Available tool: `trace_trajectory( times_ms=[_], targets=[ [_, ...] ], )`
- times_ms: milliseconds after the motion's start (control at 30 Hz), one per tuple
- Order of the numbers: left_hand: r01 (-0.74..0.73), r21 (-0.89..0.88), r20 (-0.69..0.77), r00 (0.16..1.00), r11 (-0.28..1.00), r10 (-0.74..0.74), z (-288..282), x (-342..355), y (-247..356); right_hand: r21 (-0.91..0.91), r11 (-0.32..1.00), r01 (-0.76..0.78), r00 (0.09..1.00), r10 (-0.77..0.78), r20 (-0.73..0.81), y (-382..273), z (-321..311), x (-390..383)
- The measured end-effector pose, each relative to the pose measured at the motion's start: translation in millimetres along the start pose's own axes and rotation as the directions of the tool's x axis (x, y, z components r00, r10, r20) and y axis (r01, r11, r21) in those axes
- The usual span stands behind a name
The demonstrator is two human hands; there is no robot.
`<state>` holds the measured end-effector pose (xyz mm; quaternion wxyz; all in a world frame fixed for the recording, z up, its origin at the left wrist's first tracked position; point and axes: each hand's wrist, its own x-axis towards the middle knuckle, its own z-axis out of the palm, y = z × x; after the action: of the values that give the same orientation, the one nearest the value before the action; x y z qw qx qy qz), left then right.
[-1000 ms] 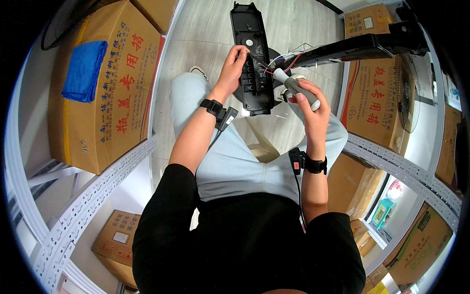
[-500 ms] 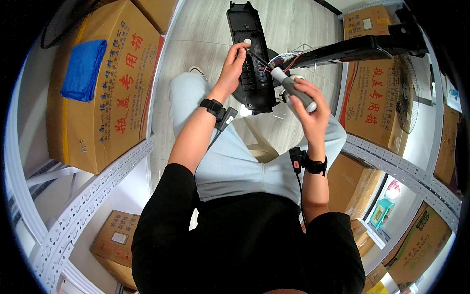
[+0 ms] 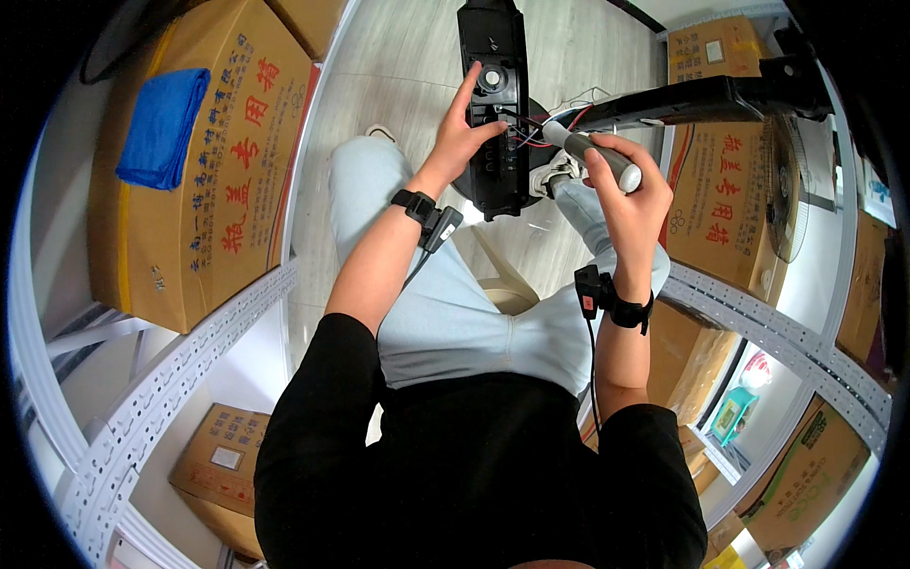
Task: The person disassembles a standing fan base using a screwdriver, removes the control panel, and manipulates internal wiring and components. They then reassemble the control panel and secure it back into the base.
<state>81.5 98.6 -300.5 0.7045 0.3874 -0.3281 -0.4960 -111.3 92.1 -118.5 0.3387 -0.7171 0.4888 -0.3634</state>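
Observation:
A long black plastic panel (image 3: 498, 185) stands before my knees, its inner side with ribs and small parts facing me. My left hand (image 3: 464, 137) holds its left edge. The index finger stretches up beside a round silver-rimmed part (image 3: 492, 78), and the thumb lies across the middle; the other fingers are mostly hidden. My right hand (image 3: 633, 194) is closed round the grey-and-white handle of a screwdriver (image 3: 590, 154). Its dark shaft points left at the panel's middle; the tip is hard to make out. Thin coloured wires (image 3: 531, 142) run from the panel to the right.
A long black column (image 3: 682, 102) lies to the right, near a fan with a wire guard (image 3: 787, 190). Cardboard boxes (image 3: 204, 190) fill the metal shelving (image 3: 180, 389) on both sides. A folded blue cloth (image 3: 163, 128) rests on the left box.
The panel has shifted slightly right and stands straighter. My left thumb and index finger have spread apart, uncovering the round part. My right hand has moved right with the screwdriver.

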Motion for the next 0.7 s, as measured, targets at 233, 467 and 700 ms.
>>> trace_trajectory(
  times_ms=[233, 467, 700],
  targets=[
    [-0.029, 0.023, -0.005, 1.0, 0.999, 0.029, 1, 0, 2, -0.033, 0.999, -0.016, 1.0, 0.017, 0.012, 1, 5, 2],
    [-0.031, 0.061, -0.001, 1.0, 0.998, 0.031, 3, -1, 7, -0.019, 0.999, -0.044, 0.998, 0.045, 0.035, -4, 5, 5],
    [-0.037, 0.089, -0.001, 0.999, 0.995, 0.038, 8, -3, 16, -0.027, 0.999, -0.018, 0.999, 0.019, 0.026, -1, 5, 6]
  ],
)
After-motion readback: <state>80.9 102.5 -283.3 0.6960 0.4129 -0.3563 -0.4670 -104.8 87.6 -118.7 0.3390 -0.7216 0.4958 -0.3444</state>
